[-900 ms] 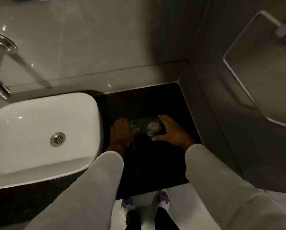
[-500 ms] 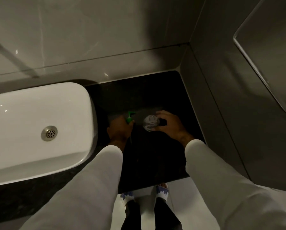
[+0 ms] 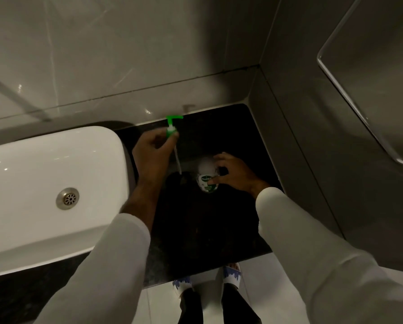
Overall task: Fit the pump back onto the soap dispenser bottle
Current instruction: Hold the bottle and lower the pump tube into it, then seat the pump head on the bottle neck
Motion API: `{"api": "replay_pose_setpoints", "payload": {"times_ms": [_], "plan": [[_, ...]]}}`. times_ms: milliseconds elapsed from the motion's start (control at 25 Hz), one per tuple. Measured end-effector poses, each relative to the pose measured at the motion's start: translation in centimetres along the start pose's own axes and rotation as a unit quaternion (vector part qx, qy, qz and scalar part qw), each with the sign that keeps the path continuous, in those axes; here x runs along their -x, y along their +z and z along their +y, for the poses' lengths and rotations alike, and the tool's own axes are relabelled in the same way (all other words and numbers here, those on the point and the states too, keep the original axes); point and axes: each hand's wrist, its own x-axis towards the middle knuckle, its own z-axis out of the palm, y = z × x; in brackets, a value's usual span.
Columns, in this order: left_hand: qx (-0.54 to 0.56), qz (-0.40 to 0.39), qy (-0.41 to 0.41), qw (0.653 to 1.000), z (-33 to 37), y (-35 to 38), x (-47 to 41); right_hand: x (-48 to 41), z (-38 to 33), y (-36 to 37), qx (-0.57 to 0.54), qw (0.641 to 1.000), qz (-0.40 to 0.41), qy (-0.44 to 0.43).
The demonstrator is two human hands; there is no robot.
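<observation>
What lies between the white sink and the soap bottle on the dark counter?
In the head view, the left hand and its forearm lie there, holding up the green pump, between the sink and the soap bottle.

Bottle (image 3: pixel 207 178) top a pale blur, its right side behind fingers (image 3: pixel 213 181) (label only partly legible).

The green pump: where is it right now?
In the head view the green pump is held up in the left hand, off the bottle, between the sink and the right hand.
</observation>
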Motion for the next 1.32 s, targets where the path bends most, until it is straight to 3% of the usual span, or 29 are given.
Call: {"api": "replay_pose_setpoints", "payload": {"times_ms": [120,200,560,760,1120,1320], "plan": [[0.128,-0.041,0.095,0.986,3.4,0.3,0.6,-0.1,-0.3,-0.3,0.006,1.0,-0.005,0.004],[0.137,-0.07,0.122,0.981,4.2,1.0,0.7,-0.2,-0.5,-0.4,0.016,1.0,-0.01,0.001],[0.119,-0.119,0.08,0.983,0.5,2.7,0.8,-0.3,-0.6,-0.3,0.021,1.0,-0.015,0.009],[0.032,-0.188,0.065,0.979,-2.3,3.6,2.1,-0.2,-0.3,-0.3,0.004,1.0,-0.021,0.009],[-0.02,-0.207,0.042,0.977,-5.9,3.8,3.6,-0.1,-0.3,-0.2,-0.01,1.0,-0.014,0.013],[-0.031,-0.174,0.065,0.982,-5.7,4.5,3.9,-0.1,-0.6,-0.1,-0.03,0.999,-0.014,0.01]]}}
